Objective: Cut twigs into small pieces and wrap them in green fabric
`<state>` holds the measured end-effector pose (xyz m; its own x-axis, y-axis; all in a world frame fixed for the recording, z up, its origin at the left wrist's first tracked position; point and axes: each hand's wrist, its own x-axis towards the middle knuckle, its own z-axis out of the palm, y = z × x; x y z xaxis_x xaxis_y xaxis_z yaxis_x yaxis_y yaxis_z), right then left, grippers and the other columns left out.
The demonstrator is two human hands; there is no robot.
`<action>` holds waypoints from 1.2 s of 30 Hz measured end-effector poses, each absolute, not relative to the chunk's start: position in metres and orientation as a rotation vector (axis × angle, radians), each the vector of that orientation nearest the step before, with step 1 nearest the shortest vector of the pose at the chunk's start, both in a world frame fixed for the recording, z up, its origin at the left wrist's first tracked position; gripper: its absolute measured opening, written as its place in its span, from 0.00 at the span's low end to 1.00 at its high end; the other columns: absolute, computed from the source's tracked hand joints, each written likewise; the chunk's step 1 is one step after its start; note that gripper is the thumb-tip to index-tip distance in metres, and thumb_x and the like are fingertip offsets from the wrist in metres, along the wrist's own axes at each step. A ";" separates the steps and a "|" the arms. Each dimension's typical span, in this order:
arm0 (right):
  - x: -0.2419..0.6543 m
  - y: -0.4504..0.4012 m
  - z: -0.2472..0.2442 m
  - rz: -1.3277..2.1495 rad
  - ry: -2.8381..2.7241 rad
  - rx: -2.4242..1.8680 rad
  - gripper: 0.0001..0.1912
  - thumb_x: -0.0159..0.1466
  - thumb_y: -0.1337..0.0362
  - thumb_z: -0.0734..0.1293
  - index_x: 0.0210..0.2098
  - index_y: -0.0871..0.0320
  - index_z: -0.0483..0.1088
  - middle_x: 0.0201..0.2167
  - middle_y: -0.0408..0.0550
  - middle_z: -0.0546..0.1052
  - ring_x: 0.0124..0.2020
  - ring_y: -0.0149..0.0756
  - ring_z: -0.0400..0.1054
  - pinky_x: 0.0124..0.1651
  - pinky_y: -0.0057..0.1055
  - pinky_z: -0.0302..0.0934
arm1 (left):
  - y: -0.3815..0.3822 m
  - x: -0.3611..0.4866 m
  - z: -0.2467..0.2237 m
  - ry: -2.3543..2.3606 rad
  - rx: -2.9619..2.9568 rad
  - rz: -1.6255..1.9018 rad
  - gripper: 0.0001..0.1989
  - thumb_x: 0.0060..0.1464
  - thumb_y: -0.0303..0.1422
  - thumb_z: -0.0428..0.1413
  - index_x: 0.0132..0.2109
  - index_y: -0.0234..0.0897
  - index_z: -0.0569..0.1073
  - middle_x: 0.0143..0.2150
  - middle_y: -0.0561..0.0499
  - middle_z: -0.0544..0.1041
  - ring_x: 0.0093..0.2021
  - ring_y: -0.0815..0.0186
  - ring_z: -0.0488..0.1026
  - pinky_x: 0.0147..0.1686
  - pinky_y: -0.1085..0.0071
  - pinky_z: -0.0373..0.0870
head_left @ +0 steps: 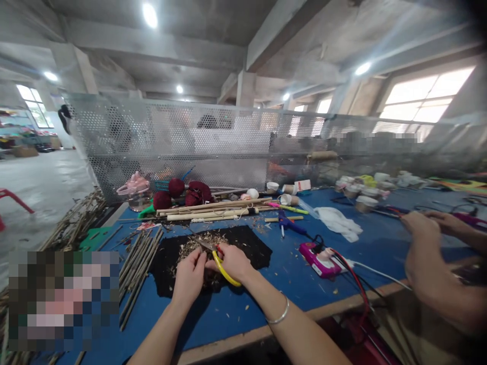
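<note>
My right hand (233, 262) is closed around a pair of yellow-handled shears (225, 271), their grey blades pointing up and left over a black cloth (254, 246). Just left of it, my left hand (189, 278) has its thumb and fingers pinched together by the blades; what lies between them is too small to make out. Under and beyond both hands, short cut bits of twig (190, 244) are heaped on the cloth. A bundle of long thin sticks (139, 271) lies on the blue table left of the cloth.
Wooden rods (207, 217) and dark red yarn balls (176, 187) lie along the perforated metal screen (232, 137). To the right are a blue glue gun (291, 223), a purple power strip (323, 261) with cables and a white cloth (338, 223). A co-worker's hands (422, 225) are at far right.
</note>
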<state>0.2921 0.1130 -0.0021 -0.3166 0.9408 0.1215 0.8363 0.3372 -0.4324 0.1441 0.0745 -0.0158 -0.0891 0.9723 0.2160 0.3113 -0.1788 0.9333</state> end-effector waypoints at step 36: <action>0.288 0.109 -0.001 0.361 -2.283 -1.358 0.23 0.48 0.50 0.70 0.35 0.57 0.61 0.33 0.47 0.70 0.33 0.35 0.65 0.34 0.27 0.53 | 0.071 0.150 -0.012 1.286 1.326 1.302 0.16 0.55 0.42 0.45 0.35 0.35 0.70 0.29 0.49 0.75 0.24 0.67 0.71 0.21 0.73 0.67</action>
